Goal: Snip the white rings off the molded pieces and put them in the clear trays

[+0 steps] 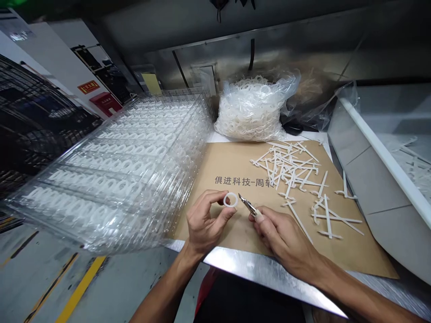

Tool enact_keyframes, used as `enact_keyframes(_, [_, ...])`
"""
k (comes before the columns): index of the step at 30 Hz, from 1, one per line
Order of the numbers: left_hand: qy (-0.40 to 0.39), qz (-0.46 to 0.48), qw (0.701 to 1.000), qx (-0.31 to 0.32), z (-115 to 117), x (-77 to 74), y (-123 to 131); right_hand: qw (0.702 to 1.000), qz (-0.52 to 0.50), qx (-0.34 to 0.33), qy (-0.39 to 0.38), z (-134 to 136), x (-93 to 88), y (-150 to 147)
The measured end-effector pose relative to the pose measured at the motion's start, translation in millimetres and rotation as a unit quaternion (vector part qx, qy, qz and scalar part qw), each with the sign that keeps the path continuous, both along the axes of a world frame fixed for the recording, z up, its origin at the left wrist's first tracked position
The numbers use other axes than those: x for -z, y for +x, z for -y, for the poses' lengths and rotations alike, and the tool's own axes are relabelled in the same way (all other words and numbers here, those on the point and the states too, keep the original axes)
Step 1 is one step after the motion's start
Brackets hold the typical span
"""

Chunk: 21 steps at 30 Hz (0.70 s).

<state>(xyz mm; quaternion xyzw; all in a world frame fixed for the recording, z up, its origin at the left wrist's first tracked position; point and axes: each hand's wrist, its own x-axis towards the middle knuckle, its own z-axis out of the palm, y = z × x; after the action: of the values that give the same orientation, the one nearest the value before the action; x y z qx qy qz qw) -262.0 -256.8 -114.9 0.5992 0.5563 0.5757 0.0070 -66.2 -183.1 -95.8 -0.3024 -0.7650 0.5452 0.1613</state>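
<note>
The left hand (205,220) pinches a white plastic ring (230,199) while the right hand (283,237) grips small cutters (248,205), tips just beside the ring, above a brown paper sheet (235,166) near the bench (256,269) front edge.

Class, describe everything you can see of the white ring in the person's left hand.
The white plastic ring is small, thin and round, with an open centre, and looks matte and slightly translucent. It stands roughly on edge, tilted, pinched at one side by the fingertips of the left hand. It hangs in the air above a brown paper sheet, touching nothing else. Any fine marks on its surface are too small to tell.
</note>
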Motion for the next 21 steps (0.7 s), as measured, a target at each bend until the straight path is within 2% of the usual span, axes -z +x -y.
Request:
enact_keyframes(7, [-0.008, 0.012, 1.0, 0.013, 0.6, -1.0, -1.0, 1.0, -0.003, 0.004, 0.006, 1.2, 1.5, 1.2])
enact_keyframes(9, [-0.018, 0.043, 0.999, 0.018, 0.1, -2.3, 0.0, 1.0, -0.006, 0.005, 0.004, 1.1, 2.9, 1.1])
enact_keyframes(11, [-0.039, 0.116, 0.992, 0.025, 1.6, -7.4, 3.0, 1.0, -0.013, 0.009, -0.008, 0.6, 4.7, 0.7])
enact_keyframes(14, [-0.078, 0.264, 0.959, 0.059, 13.5, -24.1, 10.8, 0.999, -0.03, 0.02, -0.037, -0.6, 6.0, -0.1])
enact_keyframes(16, [-0.11, 0.336, 0.932, 0.084, 31.0, -40.1, 16.0, 0.997, -0.034, 0.025, -0.06, -1.4, 4.7, -0.8])
enact_keyframes(18, [-0.148, 0.374, 0.911, 0.093, 55.5, -58.0, 18.3, 0.996, -0.033, 0.021, -0.083, -1.5, 2.4, -1.7])
enact_keyframes(21, [-0.178, 0.395, 0.9, 0.058, 96.1, -87.1, 10.1, 0.993, -0.027, 0.025, -0.113, -0.7, 1.6, -3.8])
